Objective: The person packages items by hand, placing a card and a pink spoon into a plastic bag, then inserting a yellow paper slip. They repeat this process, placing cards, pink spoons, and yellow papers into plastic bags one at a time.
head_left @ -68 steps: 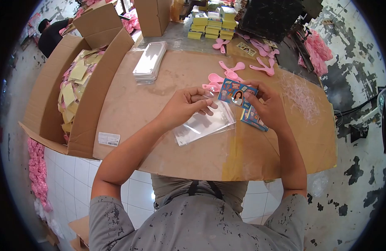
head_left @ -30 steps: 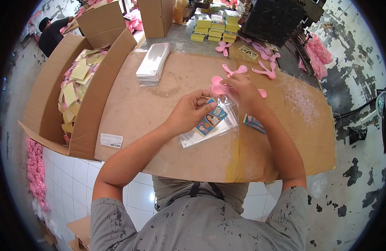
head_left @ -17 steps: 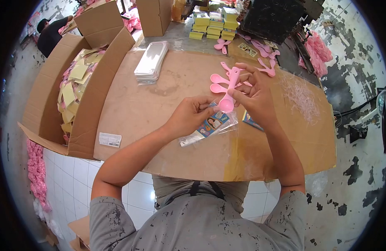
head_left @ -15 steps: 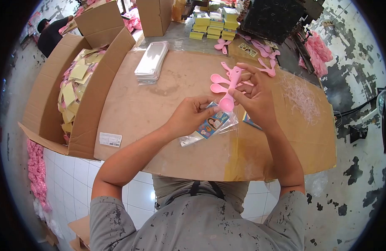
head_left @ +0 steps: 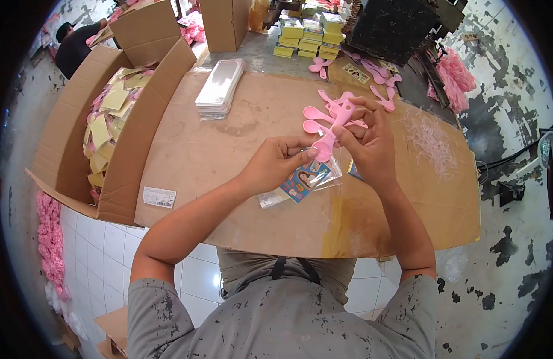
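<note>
A blue printed card (head_left: 306, 179) is pinched between the thumb and fingers of my left hand (head_left: 277, 163), above clear plastic bags (head_left: 273, 198). My right hand (head_left: 370, 139) grips a pink spoon (head_left: 334, 133) by its handle, the bowl end down beside my left fingertips and over the card's top edge. Behind it, more pink spoons (head_left: 314, 113) lie on the cardboard sheet (head_left: 240, 221). Part of another blue card (head_left: 353, 170) shows under my right wrist.
An open carton (head_left: 117, 173) of yellow and pink pieces stands at left. Flat clear packs (head_left: 219, 87) are stacked behind. Card stacks (head_left: 310, 39) and a black machine (head_left: 390, 30) are at the back. Plastic shreds (head_left: 432, 140) lie at right. A person (head_left: 76, 51) bends at far left.
My right hand has let go of the card, taken a pink spoon and brought it to my left hand. My left hand has taken the blue card.
</note>
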`<state>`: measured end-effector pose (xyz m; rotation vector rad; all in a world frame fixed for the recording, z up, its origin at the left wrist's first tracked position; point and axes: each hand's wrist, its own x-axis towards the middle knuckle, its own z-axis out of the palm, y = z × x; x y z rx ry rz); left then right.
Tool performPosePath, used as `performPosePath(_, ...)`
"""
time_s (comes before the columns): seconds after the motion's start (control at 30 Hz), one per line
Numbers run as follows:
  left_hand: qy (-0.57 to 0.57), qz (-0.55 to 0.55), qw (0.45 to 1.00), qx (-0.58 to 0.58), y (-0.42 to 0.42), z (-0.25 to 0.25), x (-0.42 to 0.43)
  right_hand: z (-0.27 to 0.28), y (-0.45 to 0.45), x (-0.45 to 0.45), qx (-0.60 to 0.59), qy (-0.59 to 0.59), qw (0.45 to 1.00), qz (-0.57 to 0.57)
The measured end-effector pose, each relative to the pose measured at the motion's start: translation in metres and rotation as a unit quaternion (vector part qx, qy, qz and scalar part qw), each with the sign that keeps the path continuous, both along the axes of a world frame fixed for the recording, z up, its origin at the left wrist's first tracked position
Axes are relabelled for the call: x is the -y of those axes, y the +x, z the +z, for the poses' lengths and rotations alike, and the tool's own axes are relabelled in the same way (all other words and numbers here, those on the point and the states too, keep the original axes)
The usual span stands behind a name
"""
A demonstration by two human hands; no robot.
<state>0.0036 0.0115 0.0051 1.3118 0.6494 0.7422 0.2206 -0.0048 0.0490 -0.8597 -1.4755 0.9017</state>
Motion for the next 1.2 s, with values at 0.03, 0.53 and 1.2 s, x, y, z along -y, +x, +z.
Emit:
performPosePath(0.03, -0.012, -0.001, 1.000, 0.002, 0.000, 0.000, -0.001, -0.005, 0.002, 0.002, 0.018, -0.009, 1.000, 0.014)
performPosePath(0.53, 0.012, -0.089, 0.987, 0.132, -0.003, 0.012, 0.005, 0.059, 0.021, 0.002, 0.309, 0.148, 0.914, 0.217)
performPosePath(1.2, 0.061, -0.052, 0.984, 0.161, -0.013, 0.022, 0.011, 0.095, 0.001, 0.032, 0.348, 0.095, 0.930, 0.066)
